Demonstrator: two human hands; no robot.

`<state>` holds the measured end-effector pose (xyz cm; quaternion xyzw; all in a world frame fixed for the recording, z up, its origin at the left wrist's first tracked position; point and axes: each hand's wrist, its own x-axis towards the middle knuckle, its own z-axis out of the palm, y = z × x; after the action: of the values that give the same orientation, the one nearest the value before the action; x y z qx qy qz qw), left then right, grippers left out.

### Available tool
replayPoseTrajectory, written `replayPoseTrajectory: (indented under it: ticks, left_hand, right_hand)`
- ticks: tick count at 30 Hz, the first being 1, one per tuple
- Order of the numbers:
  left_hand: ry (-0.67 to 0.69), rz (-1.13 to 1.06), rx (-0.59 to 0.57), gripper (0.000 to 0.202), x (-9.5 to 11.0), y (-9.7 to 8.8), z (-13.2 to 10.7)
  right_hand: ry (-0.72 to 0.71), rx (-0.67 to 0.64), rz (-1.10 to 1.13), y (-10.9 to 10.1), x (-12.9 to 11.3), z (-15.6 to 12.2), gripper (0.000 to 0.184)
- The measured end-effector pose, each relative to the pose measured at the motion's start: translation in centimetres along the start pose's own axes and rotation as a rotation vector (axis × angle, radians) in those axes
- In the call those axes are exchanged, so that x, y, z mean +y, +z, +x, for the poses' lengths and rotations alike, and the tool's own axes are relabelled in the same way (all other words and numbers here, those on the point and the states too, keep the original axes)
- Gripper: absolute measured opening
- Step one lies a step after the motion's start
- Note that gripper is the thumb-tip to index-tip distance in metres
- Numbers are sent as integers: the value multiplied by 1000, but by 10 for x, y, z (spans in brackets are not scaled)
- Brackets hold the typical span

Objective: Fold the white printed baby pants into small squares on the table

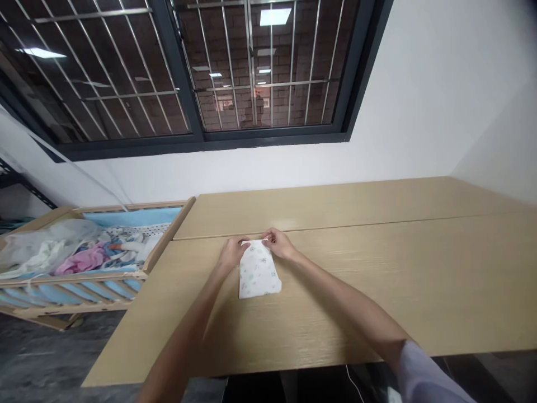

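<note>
Seen from the wearer's head, two bare forearms reach across a pale wood-grain counter [377, 268] toward a small white printed cloth [259, 274]. The cloth lies on the counter, left of its middle and just on the near side of a seam that runs along the surface; it tapers from a wide near edge to a narrow far edge and bears a scatter of small grey and greenish motifs. The left hand [232, 253] has a narrow grip, thumb and fingers pinching the cloth's far left corner. The right hand [280, 243] pinches the far right corner in the same way, its grip closed down on the fabric. A pale lavender sleeve [425, 372] covers the upper right arm. To the left, beside the counter, stands a wooden crib [168, 236] with a light blue lining [138, 217], holding a pink cloth [84, 259], patterned fabric [134, 230] and a translucent plastic bag [59, 234]. Beyond the counter, a dark-framed window [268, 137] with metal bars is set in a white wall [419, 112].
</note>
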<state>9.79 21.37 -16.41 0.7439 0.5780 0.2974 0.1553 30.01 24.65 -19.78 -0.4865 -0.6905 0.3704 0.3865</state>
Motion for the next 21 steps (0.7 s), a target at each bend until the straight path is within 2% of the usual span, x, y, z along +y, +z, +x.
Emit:
replayPoseTrajectory:
  ticks: [4,7,9,11,13,16,18,21]
  left_hand:
    - [-53,57,-23,19,-13,24,17]
    - [-55,121,30,25,-8,26,4]
    - [-48,162,89,33,2,25,-22]
    - [-32,209,130,39,15,28,-63]
    - [11,312,151,43,28,39,-110]
    - [52,492,170,45,39,63,-169]
    - [62,562,147,43,40,77,-190]
    - [72,621,110,42,36,88,-199]
  right_hand:
    - [61,-6,-62,13,23,17,22]
    - [61,-18,-100,13,26,13,36]
    - [-25,-8,-188,8,18,3,57]
    - [-216,-55,-335,3,2,-13,71]
    - [-467,-222,-470,1,-17,-34,69]
    - [-777,-543,-509,9,-37,-64,62]
    - [-884,-670,-479,20,-38,-77,62]
    - [-895,-762,-453,37,-23,-81,60]
